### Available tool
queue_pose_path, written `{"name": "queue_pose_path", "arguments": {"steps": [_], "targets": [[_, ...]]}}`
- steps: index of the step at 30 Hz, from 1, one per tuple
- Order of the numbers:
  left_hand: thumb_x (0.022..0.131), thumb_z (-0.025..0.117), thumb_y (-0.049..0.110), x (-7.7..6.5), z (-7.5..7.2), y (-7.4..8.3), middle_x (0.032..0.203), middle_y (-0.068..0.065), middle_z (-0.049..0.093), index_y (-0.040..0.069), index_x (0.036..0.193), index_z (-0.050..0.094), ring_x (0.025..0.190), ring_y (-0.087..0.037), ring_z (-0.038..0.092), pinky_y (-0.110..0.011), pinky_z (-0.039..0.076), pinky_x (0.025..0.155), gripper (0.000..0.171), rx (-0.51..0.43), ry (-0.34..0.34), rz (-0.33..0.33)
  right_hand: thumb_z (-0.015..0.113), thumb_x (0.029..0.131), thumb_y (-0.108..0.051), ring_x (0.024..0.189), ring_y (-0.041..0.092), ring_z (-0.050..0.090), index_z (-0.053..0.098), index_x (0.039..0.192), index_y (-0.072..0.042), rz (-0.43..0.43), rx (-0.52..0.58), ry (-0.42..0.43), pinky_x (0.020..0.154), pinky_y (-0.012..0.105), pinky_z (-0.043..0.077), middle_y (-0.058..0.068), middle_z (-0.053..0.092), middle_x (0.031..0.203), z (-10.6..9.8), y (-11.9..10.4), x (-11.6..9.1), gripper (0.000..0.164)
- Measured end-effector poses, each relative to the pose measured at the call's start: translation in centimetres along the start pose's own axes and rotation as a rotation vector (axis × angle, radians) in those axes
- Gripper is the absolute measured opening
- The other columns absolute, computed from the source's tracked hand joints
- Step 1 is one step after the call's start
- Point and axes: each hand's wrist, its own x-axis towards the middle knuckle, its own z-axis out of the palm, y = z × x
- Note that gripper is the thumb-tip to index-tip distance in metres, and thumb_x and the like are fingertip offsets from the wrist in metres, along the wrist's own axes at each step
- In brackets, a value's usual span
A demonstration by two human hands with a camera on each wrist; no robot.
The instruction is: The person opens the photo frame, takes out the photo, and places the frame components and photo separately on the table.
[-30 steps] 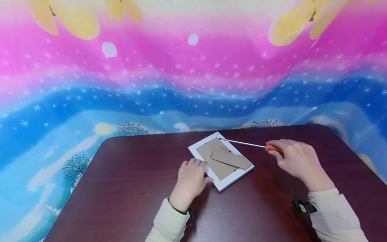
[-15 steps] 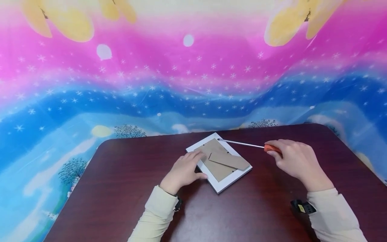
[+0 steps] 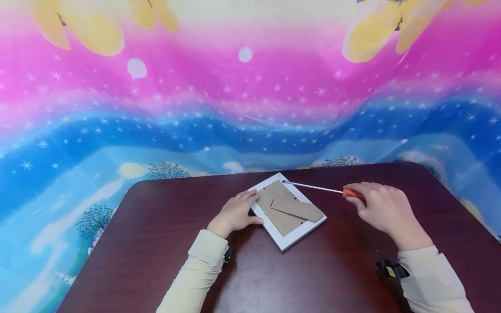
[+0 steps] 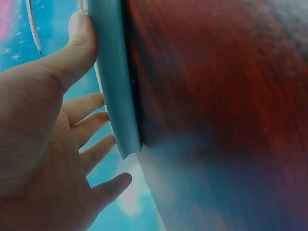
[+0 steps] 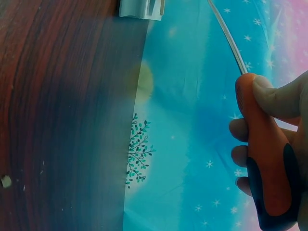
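Note:
A white picture frame (image 3: 287,240) lies face down on the table, turned at a slant. Its brown backing board (image 3: 282,224) and the easel stand (image 3: 297,208) on it face up. My left hand (image 3: 235,214) rests at the frame's left side, fingertips on the border; in the left wrist view the thumb and spread fingers are nearly straight along the frame's edge (image 4: 115,86). My right hand (image 3: 385,211) grips a screwdriver by its orange and black handle (image 5: 267,144). The screwdriver's metal shaft (image 3: 313,187) points left, its tip at the frame's upper right border.
The dark red-brown wooden table (image 3: 156,243) ends not far behind the frame. A colourful backdrop cloth (image 3: 219,95) hangs beyond it. A small pale bit (image 5: 6,181) lies on the table in the right wrist view.
My left hand has shifted left and up along the frame's side, its fingers passing over the border and back. The screwdriver and my right hand have stayed nearly still.

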Motion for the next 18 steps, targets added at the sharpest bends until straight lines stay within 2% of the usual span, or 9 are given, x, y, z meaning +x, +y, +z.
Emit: {"name": "queue_pose_path", "arguments": {"steps": [13,18], "targets": [[0.080,0.059,0.058,-0.6,0.4,1.2,0.154,-0.005,0.037,0.015,0.144,0.041,0.138,-0.027,0.032,-0.053,0.036,0.109,0.079,0.131,0.022,-0.071,0.073,0.074,-0.023,0.059,0.024,0.062,0.073,0.101,-0.015,0.013,-0.007,0.022,0.048,0.044,0.050,0.011,0.076,0.084,-0.3,-0.2,0.0,0.029],[0.080,0.057,0.060,-1.1,0.6,1.9,0.153,-0.006,0.038,0.016,0.143,0.042,0.138,-0.027,0.032,-0.054,0.035,0.109,0.078,0.143,0.032,-0.113,0.073,0.073,-0.022,0.058,0.024,0.061,0.073,0.101,-0.015,0.009,-0.001,0.032,0.047,0.044,0.050,0.011,0.076,0.083,-0.5,-0.2,0.0,0.028]]}}
